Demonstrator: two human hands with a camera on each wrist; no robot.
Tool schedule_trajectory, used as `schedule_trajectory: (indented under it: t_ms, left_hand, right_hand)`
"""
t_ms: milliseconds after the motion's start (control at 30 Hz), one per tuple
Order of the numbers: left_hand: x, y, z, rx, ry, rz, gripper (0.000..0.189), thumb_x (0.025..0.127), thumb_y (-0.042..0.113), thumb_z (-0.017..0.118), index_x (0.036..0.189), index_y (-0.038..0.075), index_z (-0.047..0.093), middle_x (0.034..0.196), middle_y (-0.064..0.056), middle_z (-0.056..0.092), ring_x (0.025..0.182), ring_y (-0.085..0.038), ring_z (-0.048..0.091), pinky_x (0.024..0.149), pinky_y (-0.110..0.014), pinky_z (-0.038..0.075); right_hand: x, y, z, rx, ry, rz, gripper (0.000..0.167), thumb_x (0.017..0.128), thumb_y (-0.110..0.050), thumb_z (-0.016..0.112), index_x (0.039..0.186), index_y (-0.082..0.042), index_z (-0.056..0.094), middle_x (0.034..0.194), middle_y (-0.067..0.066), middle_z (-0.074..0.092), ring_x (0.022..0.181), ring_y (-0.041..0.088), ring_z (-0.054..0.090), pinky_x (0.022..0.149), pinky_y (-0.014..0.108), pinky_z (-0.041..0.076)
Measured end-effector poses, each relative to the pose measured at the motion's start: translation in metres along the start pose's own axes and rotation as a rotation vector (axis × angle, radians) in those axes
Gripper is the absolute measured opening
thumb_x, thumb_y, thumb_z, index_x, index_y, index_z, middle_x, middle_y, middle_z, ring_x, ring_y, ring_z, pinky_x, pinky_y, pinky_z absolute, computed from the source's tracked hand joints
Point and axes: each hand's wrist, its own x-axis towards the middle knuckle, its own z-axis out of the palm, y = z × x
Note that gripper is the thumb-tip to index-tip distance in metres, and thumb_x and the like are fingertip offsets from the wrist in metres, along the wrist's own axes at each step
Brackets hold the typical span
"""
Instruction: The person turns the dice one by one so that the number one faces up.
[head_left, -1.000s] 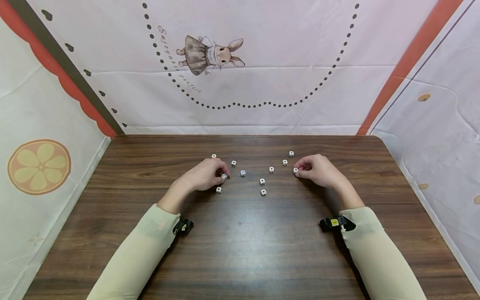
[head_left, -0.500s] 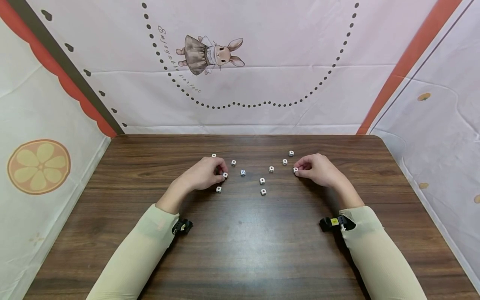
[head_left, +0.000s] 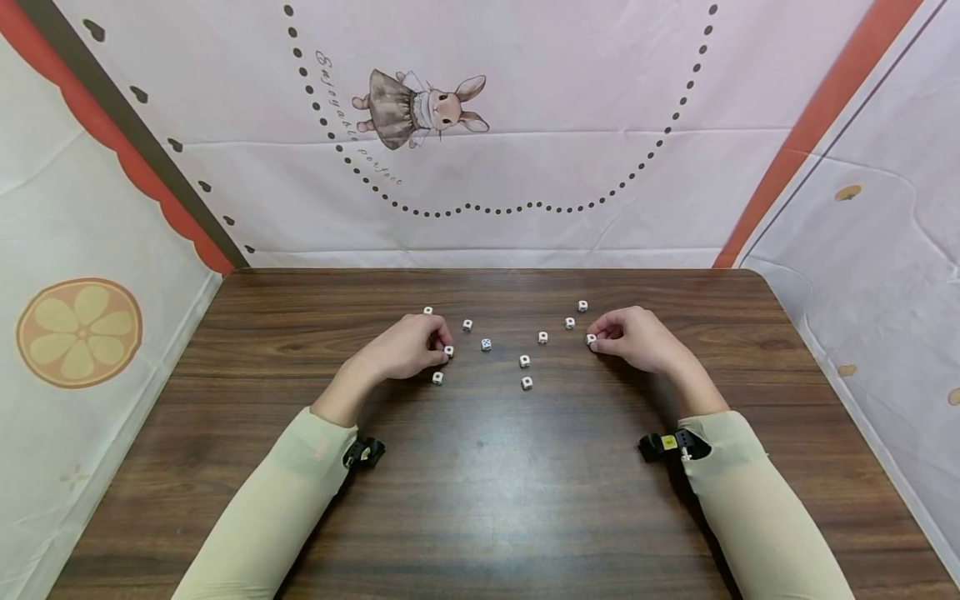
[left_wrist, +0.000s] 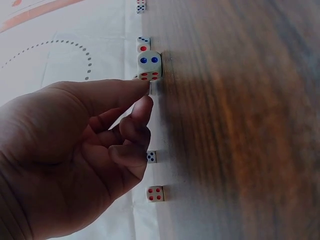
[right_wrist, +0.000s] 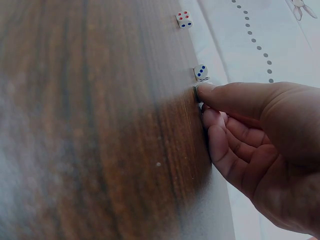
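At the left of a loose group of small white dice, my left hand [head_left: 401, 346] pinches a die [head_left: 448, 352] between thumb and fingers. One large dot faces up on it. In the left wrist view this die [left_wrist: 149, 61] shows two blue dots and a red-dotted face at the thumb tip. My right hand [head_left: 637, 340] grips another die [head_left: 591, 340] at the right of the group, a single dot on top. From the right wrist, the thumb covers most of that die. A die with several blue dots up [head_left: 486, 345] lies between the hands.
Several other dice lie apart on the brown wooden table [head_left: 480, 500], including one near die [head_left: 527, 383], one behind the left hand [head_left: 428, 311] and one at the back right [head_left: 582, 307]. A printed cloth [head_left: 570, 167] hangs behind the table's far edge.
The die in my left hand has turned, so a single large dot now faces up. The left fingers have drawn slightly left. My right hand and the other dice stay put.
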Motion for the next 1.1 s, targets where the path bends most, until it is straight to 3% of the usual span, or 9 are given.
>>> schedule_trajectory:
  t_ms: [1100]
  left_hand:
    - [0.0000, -0.0004, -0.0008, -0.010, -0.033, -0.011, 0.016, 0.090, 0.003, 0.081, 0.098, 0.008, 0.068, 0.085, 0.002, 0.063, 0.082, -0.014, 0.059, 0.083, -0.035, 0.049]
  right_hand:
    - [0.0003, -0.0001, 0.0004, 0.003, -0.002, 0.005, 0.011, 0.096, -0.010, 0.077, 0.106, -0.003, 0.079, 0.090, 0.001, 0.073, 0.085, 0.017, 0.065, 0.077, 0.035, 0.051]
